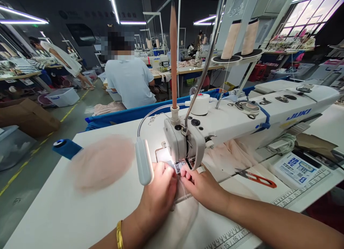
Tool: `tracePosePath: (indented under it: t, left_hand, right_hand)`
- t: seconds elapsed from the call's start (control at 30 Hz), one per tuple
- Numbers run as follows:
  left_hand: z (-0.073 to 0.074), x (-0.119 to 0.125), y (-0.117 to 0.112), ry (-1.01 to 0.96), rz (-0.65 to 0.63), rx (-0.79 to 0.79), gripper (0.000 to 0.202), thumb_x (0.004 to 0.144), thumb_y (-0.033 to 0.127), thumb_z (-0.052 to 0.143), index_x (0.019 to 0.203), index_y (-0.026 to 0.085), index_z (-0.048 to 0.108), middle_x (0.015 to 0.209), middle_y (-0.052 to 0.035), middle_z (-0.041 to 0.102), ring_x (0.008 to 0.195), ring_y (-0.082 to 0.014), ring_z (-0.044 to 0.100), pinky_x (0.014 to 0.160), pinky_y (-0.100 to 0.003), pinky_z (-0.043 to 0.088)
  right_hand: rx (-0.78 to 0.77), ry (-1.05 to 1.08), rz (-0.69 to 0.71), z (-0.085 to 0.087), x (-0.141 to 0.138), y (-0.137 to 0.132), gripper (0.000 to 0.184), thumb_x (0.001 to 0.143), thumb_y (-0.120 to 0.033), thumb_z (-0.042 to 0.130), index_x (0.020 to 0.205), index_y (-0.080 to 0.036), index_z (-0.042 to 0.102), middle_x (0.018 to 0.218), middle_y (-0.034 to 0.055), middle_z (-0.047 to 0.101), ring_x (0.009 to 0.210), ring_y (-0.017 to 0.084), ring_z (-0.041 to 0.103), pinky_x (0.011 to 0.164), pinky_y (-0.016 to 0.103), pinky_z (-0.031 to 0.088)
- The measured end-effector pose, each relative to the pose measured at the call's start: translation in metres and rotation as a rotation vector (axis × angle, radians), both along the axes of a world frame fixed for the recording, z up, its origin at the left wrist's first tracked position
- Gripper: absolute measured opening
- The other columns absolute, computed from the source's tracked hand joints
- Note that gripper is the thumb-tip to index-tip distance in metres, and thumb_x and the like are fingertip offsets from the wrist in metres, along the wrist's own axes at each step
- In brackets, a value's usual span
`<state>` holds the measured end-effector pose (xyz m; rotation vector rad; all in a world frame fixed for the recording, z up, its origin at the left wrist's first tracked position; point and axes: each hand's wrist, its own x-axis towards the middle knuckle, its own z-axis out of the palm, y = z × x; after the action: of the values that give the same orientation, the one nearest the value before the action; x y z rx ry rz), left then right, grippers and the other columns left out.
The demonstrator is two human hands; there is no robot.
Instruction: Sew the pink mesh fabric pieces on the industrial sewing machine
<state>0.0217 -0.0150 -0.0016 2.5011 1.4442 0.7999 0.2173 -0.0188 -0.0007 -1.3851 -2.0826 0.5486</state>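
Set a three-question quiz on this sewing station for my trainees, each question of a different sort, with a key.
1. True or false: the left hand and the right hand both rest on the pale fabric at the needle of the sewing machine.
2. Which wrist wears the gold bangle? A left, B right, C neither.
3. Fill in: the orange-handled snips lie on the table to the person's ___ of both hands.
Key: 1 true; 2 A; 3 right.
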Motion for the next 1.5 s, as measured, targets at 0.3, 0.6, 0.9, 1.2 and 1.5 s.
tracePosePath:
  t: [0.3, 0.6, 0.9, 1.2, 1.5]
  left_hand:
    - [-0.003, -0.003, -0.003, 0.135, -0.268, 0.156, 0.03, 0.089, -0.001, 0.046, 0.091, 0.021, 0.067, 0.091, -0.0057, 0.074, 0.078, -0.0226, 0.059, 0.079, -0.038, 0.046]
    - [0.004, -0.006, -0.004, -0.098, -0.105, -0.139, 0.005, 0.099, 0.024, 0.058, 0.097, 0.022, 0.061, 0.099, -0.0067, 0.066, 0.089, -0.0238, 0.06, 0.076, -0.033, 0.05]
    - [0.012, -0.008, 0.003, -0.338, -0.1, -0.545, 0.026, 0.102, 0.038, 0.056, 0.086, 0.023, 0.068, 0.095, -0.0042, 0.066, 0.094, -0.0228, 0.061, 0.08, -0.032, 0.048]
    - [0.017, -0.008, 0.001, -0.431, -0.071, -0.519, 0.023, 0.097, 0.042, 0.061, 0.087, 0.026, 0.074, 0.1, -0.0047, 0.07, 0.105, -0.0261, 0.06, 0.092, -0.036, 0.047]
    - [0.021, -0.004, -0.001, -0.466, -0.072, -0.642, 0.031, 0.097, 0.048, 0.059, 0.09, 0.023, 0.076, 0.09, -0.0045, 0.07, 0.081, -0.0205, 0.063, 0.072, -0.029, 0.048]
  right_hand:
    - [-0.005, 0.018, 0.1, -0.004, 0.009, 0.003, 0.013, 0.095, -0.013, 0.057, 0.091, -0.024, 0.064, 0.088, 0.0003, 0.068, 0.088, 0.021, 0.062, 0.079, 0.032, 0.045]
    - [0.068, -0.037, 0.129, 0.002, 0.009, 0.001, 0.017, 0.098, -0.013, 0.052, 0.084, -0.022, 0.057, 0.083, 0.0018, 0.067, 0.085, 0.022, 0.062, 0.081, 0.034, 0.045]
    - [0.076, 0.127, 0.233, -0.006, 0.015, -0.002, 0.006, 0.101, -0.022, 0.053, 0.099, -0.022, 0.059, 0.086, 0.0032, 0.068, 0.094, 0.025, 0.063, 0.085, 0.036, 0.048]
    - [0.027, 0.204, 0.166, -0.001, 0.013, -0.003, 0.007, 0.097, -0.021, 0.057, 0.091, -0.023, 0.06, 0.082, 0.0013, 0.065, 0.086, 0.021, 0.062, 0.076, 0.031, 0.048]
    - [0.247, 0.199, 0.214, -0.002, 0.013, -0.005, 0.007, 0.097, -0.019, 0.055, 0.092, -0.023, 0.055, 0.081, 0.0003, 0.063, 0.078, 0.019, 0.057, 0.071, 0.029, 0.043]
